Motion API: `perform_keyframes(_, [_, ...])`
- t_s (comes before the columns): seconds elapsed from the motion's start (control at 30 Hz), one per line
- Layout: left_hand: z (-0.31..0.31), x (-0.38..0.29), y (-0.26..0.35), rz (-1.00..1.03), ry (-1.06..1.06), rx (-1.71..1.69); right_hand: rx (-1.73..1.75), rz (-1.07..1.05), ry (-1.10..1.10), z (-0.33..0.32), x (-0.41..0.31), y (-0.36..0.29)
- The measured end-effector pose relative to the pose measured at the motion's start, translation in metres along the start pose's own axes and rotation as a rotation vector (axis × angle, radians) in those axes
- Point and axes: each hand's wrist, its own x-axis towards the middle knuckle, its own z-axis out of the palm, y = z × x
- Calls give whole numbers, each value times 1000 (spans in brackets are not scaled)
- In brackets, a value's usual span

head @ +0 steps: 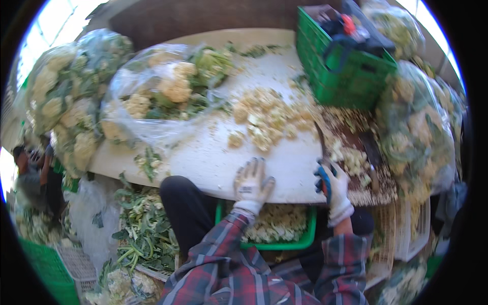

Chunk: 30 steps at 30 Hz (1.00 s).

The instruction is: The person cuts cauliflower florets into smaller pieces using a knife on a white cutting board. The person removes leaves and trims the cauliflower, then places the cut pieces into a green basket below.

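Note:
My left hand, in a white glove, lies palm down near the front edge of the white tabletop, fingers spread and nothing in it. In my right hand, gloved in white with blue on the palm side, is a knife. Its dark blade points away from me, along the left edge of a brown cutting board. Beyond my left hand is a loose heap of cauliflower florets. Below the table edge, between my knees, a green tray holds small white cauliflower pieces.
A second, broad-bladed knife lies on the board among chopped cauliflower bits. Behind stands a green crate with cloth items. Plastic bags of cauliflower flank the table. Trimmed leaves fill a container at lower left. Other people are far left.

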Motion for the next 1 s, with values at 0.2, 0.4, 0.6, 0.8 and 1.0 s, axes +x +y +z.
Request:
perform_keyframes(0.2, [-18,75,-4,-4,-225,63,-50,-10,53,-20,15,46])
perform_keyframes(0.4, [3,81,-96,-136,84,-436,-89,5,113,-1,56,106])
perform_keyframes(0.6, [-34,71,-108,-675,464,-1702,66,65,215,14,22,47])
perform_keyframes(0.8, [-41,65,-129,-664,736,-1375,116,-103,112,76,-22,-5])
perform_keyframes(1.0, [-38,57,-125,-471,522,-785,172,8,179,42,-67,9])
